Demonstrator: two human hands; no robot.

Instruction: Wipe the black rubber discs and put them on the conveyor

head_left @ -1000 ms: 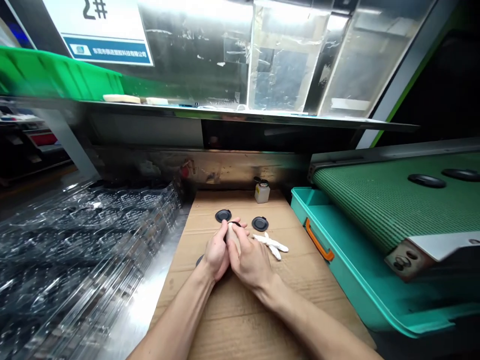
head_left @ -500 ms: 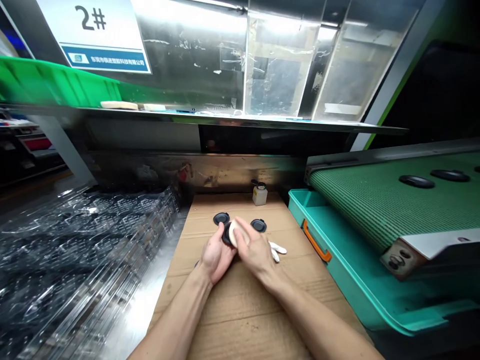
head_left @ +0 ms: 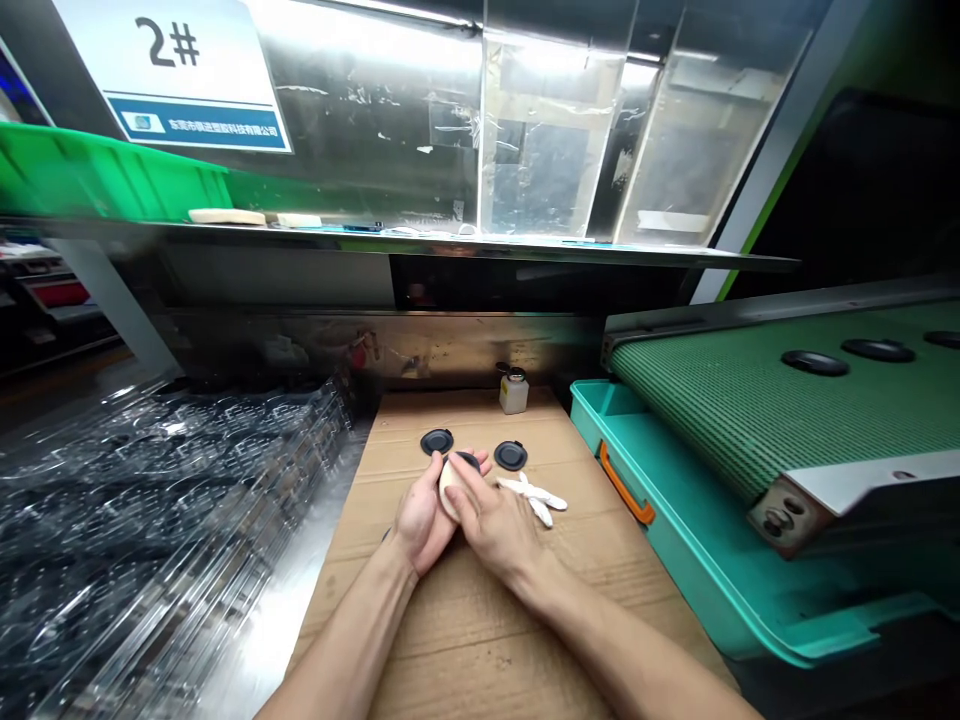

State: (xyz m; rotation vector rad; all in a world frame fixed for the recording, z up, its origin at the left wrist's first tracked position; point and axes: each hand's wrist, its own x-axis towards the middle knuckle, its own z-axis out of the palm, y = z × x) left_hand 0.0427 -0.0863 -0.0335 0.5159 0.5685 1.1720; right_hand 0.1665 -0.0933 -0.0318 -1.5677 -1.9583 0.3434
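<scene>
In the head view, my left hand (head_left: pixel 418 518) cradles a round black lid-like disc (head_left: pixel 468 460), whose far edge shows past my fingers. My right hand (head_left: pixel 501 528) grips a cream-coloured round pad (head_left: pixel 448 492) and presses it against the disc's face. Both hands are together over the cardboard sheet (head_left: pixel 480 620). Farther back on the cardboard lie two more black discs, a left one (head_left: pixel 436 441) and a right one (head_left: pixel 511 455). Just right of my right hand are white fingertip-shaped pieces (head_left: pixel 541 497). Part of another dark item peeks out beside my left wrist.
A small pump-top bottle (head_left: pixel 514 393) stands at the back. On the right, a teal bin (head_left: pixel 675 560) sits below a green conveyor belt (head_left: pixel 720 400) carrying several black discs. Stacked clear plastic trays (head_left: pixel 172 500) fill the left. A metal shelf (head_left: pixel 420 240) spans overhead, with a green crate (head_left: pixel 105 175).
My right hand has shifted the pad down and left across the disc, exposing the disc's far edge. More of the white pieces shows now. The whole view has shifted slightly.
</scene>
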